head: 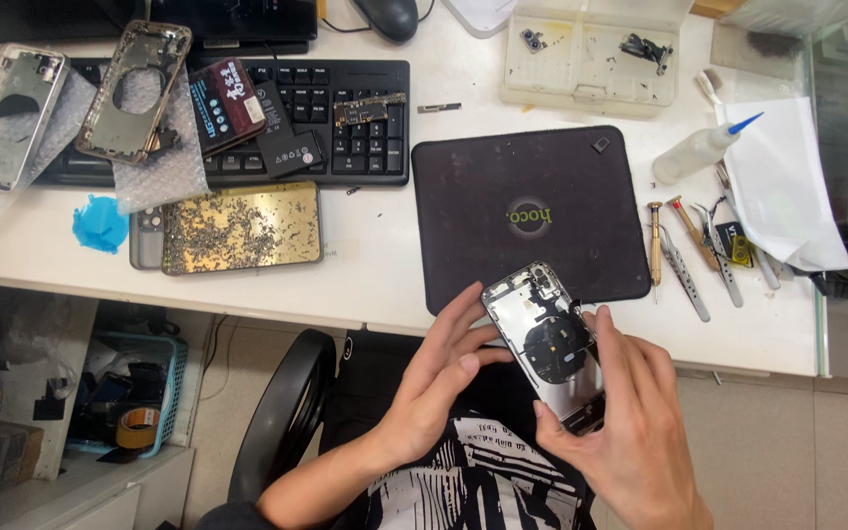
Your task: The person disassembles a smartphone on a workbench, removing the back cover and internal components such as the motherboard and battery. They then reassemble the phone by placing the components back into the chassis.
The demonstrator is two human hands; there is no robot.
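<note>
The phone rear housing (550, 344) is held between both hands just off the near edge of the desk (385, 275), partly overlapping the near edge of the black work mat (503, 236). Its long axis runs diagonally: the camera end points away from the person and toward the mat, and the opposite end points back toward the person's right. The open inner face, with a dark circular coil at its centre, faces up.

The left hand (439, 368) lies on the housing's left long edge. Its fingers are extended and only lightly curled, with the fingertips resting against that edge; it steadies the part and does not enclose it.

The right hand (630, 412) is the nearer and firmer support. It is closed around the lower end of the housing, thumb on the near corner and fingers laid along the right long edge.

The hands oppose each other across the short axis. Screwdrivers and tweezers (689, 255) lie on the desk to the right of the mat, well apart from both hands.
</note>
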